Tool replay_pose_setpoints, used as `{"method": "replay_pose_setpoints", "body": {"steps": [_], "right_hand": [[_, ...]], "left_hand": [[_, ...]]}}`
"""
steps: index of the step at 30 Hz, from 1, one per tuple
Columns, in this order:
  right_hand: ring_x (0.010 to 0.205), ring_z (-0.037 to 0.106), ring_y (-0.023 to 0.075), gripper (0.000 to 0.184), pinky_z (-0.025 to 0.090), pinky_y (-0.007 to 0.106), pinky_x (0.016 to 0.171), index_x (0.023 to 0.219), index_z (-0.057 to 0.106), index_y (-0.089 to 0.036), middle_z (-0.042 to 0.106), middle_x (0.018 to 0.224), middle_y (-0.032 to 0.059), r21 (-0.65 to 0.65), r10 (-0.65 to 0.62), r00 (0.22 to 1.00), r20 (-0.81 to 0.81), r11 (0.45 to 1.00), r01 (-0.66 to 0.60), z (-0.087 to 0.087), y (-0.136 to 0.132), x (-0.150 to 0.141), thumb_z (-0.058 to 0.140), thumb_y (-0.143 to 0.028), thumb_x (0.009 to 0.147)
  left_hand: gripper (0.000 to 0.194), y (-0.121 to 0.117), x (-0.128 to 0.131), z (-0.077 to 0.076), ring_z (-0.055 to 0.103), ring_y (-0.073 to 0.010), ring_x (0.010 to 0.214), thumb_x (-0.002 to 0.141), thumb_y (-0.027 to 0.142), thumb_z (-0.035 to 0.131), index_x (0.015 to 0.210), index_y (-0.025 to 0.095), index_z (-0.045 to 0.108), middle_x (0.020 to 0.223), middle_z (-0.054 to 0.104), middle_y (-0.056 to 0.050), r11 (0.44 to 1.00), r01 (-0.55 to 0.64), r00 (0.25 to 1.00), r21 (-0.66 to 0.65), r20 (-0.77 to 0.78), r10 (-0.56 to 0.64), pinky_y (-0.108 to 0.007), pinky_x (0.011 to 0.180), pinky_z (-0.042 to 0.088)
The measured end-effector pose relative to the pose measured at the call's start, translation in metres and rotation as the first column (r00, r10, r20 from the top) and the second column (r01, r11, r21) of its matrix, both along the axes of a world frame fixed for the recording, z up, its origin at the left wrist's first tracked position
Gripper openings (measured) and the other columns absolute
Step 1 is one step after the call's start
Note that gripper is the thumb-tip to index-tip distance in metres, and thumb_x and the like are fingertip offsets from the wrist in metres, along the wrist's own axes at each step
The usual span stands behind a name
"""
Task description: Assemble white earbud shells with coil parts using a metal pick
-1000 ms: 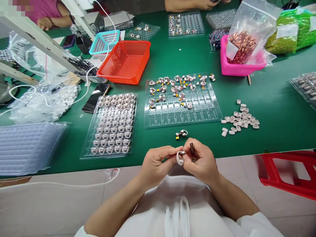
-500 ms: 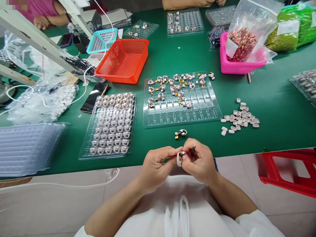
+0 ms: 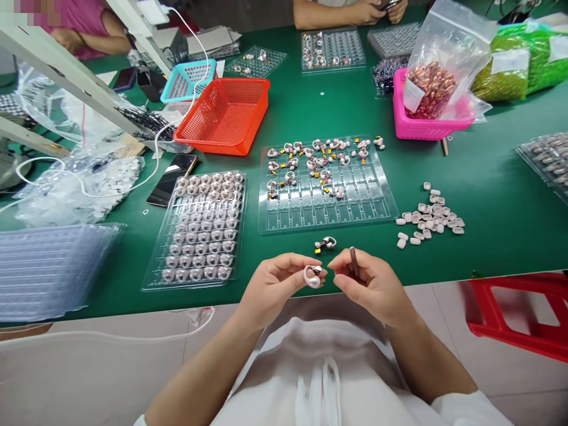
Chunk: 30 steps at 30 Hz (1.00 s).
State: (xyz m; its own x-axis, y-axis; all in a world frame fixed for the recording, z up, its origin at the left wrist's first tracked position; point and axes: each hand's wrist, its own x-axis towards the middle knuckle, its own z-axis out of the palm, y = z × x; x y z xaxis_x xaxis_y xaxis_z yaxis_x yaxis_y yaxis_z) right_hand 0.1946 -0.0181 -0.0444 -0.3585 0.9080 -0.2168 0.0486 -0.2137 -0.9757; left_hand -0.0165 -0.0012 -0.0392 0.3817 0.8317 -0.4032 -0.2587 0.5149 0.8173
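Observation:
My left hand (image 3: 275, 290) pinches a white C-shaped clip-on earbud (image 3: 313, 283) between thumb and fingers, its small dark end facing right. A short dark brown stick-like tool (image 3: 354, 259) is tucked in the curled fingers of my right hand (image 3: 379, 290). The right thumb and index finger are apart from each other and off the earbud. Just beyond my hands, another earbud with a yellow tab (image 3: 327, 243) lies on the green table (image 3: 293, 245). Behind it, a clear plastic tray (image 3: 306, 222) holds several similar earbuds in its far rows.
Loose small white caps (image 3: 437, 222) lie right; a tray of silvery round parts (image 3: 199, 231) lies left, near a phone (image 3: 172, 179) and stacked clear trays (image 3: 53, 272). Farther back are red (image 3: 226, 118) and pink (image 3: 430, 127) baskets. Other people's arms (image 3: 328, 15) rest opposite.
My right hand has drawn away to the right from the earbud, its thumb and index finger parting. The left hand has shifted slightly left with the earbud. Across the table, a person's hands now hold a dark object.

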Motion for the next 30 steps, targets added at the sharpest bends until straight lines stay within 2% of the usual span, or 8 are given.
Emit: {"method": "replay_pose_setpoints", "body": {"steps": [3, 7, 10, 13, 17, 21, 25, 30], "right_hand": [[0.065, 0.044, 0.0106, 0.024, 0.037, 0.024, 0.056, 0.100, 0.064, -0.015, 0.056, 0.082, 0.0038, -0.065, 0.023, 0.999, -0.023, 0.998, -0.024, -0.005, -0.001, -0.002, 0.063, -0.038, 0.092], [0.063, 0.040, 0.0103, 0.026, 0.032, 0.025, 0.056, 0.092, 0.064, -0.014, 0.051, 0.073, 0.0016, -0.100, 0.035, 0.997, -0.064, 0.994, -0.041, -0.009, 0.000, -0.011, 0.066, -0.039, 0.090], [0.062, 0.037, 0.0099, 0.027, 0.030, 0.025, 0.055, 0.088, 0.062, -0.013, 0.048, 0.071, 0.0010, -0.117, 0.005, 0.996, -0.094, 0.993, -0.016, -0.011, -0.001, -0.015, 0.065, -0.040, 0.091], [0.061, 0.039, 0.0098, 0.025, 0.031, 0.025, 0.054, 0.091, 0.062, -0.014, 0.050, 0.074, 0.0017, -0.057, -0.025, 0.995, -0.097, 0.998, 0.020, -0.012, -0.005, -0.016, 0.061, -0.039, 0.094], [0.061, 0.043, 0.0089, 0.019, 0.035, 0.023, 0.054, 0.091, 0.062, -0.016, 0.053, 0.080, 0.0021, 0.111, -0.125, 0.991, -0.053, 0.985, 0.131, -0.014, -0.011, -0.018, 0.060, -0.034, 0.096], [0.062, 0.045, 0.0090, 0.012, 0.037, 0.023, 0.055, 0.091, 0.061, -0.018, 0.055, 0.081, 0.0013, 0.219, -0.173, 0.985, -0.015, 0.960, 0.172, -0.017, -0.013, -0.019, 0.060, -0.029, 0.096], [0.061, 0.044, 0.0087, 0.015, 0.036, 0.022, 0.054, 0.087, 0.060, -0.017, 0.055, 0.077, 0.0010, 0.222, -0.189, 0.982, -0.005, 0.957, 0.186, -0.016, -0.013, -0.020, 0.061, -0.029, 0.095], [0.062, 0.044, 0.0096, 0.020, 0.036, 0.024, 0.055, 0.085, 0.058, -0.016, 0.054, 0.076, 0.0016, 0.150, -0.179, 0.983, -0.038, 0.972, 0.183, -0.016, -0.012, -0.019, 0.062, -0.033, 0.095]], "left_hand": [[0.012, 0.000, 0.001, -0.005, 0.069, -0.0080, 0.081, 0.080, 0.025, 0.076, 0.091, 0.023, 0.079, 0.090, 0.075, -0.003, 0.999, -0.008, 1.000, 0.032, 0.001, 0.008, -0.013, 0.074, 0.056], [0.010, -0.002, 0.005, -0.007, 0.067, -0.0090, 0.085, 0.080, 0.024, 0.076, 0.089, 0.024, 0.079, 0.093, 0.071, -0.002, 0.990, -0.023, 0.999, 0.140, -0.019, 0.026, -0.015, 0.075, 0.057], [0.010, -0.005, 0.009, -0.007, 0.068, -0.0094, 0.085, 0.080, 0.025, 0.075, 0.089, 0.027, 0.079, 0.093, 0.073, -0.001, 0.989, -0.054, 0.996, 0.141, -0.066, 0.063, -0.016, 0.077, 0.058], [0.011, -0.009, 0.012, -0.005, 0.069, -0.0070, 0.080, 0.081, 0.025, 0.074, 0.090, 0.029, 0.079, 0.090, 0.075, 0.000, 0.980, -0.105, 0.986, 0.168, -0.111, 0.124, -0.013, 0.076, 0.057], [0.011, -0.014, 0.018, -0.004, 0.068, -0.0049, 0.075, 0.082, 0.024, 0.074, 0.090, 0.030, 0.079, 0.086, 0.075, 0.002, 0.959, -0.163, 0.973, 0.231, -0.126, 0.196, -0.009, 0.071, 0.055], [0.012, -0.016, 0.021, -0.006, 0.070, -0.0061, 0.076, 0.080, 0.022, 0.076, 0.088, 0.030, 0.080, 0.086, 0.077, 0.001, 0.961, -0.186, 0.971, 0.203, -0.111, 0.212, -0.010, 0.073, 0.057], [0.011, -0.014, 0.021, -0.009, 0.072, -0.0091, 0.079, 0.076, 0.024, 0.079, 0.085, 0.030, 0.081, 0.088, 0.077, 0.000, 0.970, -0.192, 0.978, 0.149, -0.059, 0.202, -0.013, 0.075, 0.059], [0.011, -0.012, 0.020, -0.010, 0.071, -0.0098, 0.079, 0.075, 0.024, 0.080, 0.085, 0.028, 0.081, 0.087, 0.077, -0.002, 0.971, -0.178, 0.978, 0.160, -0.078, 0.193, -0.013, 0.074, 0.058]]}}
